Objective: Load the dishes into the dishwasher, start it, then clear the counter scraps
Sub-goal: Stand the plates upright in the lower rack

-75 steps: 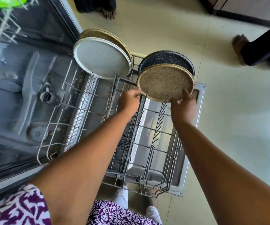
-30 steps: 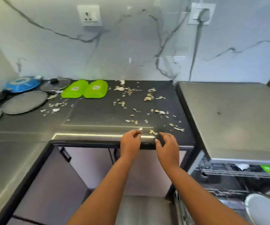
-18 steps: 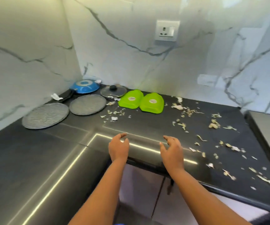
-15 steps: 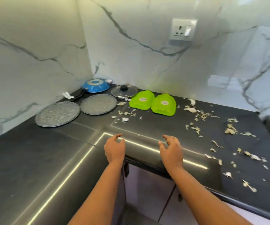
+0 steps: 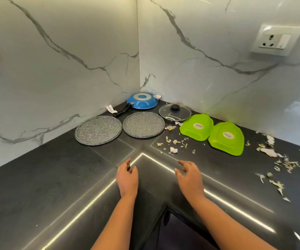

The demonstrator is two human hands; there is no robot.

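Both the left hand (image 5: 127,179) and right hand (image 5: 189,178) hover loosely curled, holding nothing, low in the frame's centre. Two speckled grey round plates (image 5: 98,129) lie above them on the black stone counter (image 5: 37,186).

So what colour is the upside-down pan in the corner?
Blue, with a grey ring on its base; the pan shows only in the head view.

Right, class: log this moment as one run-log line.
left hand: open, empty | right hand: open, empty | speckled plates: unloaded | green bowls: upside down | scraps: on counter
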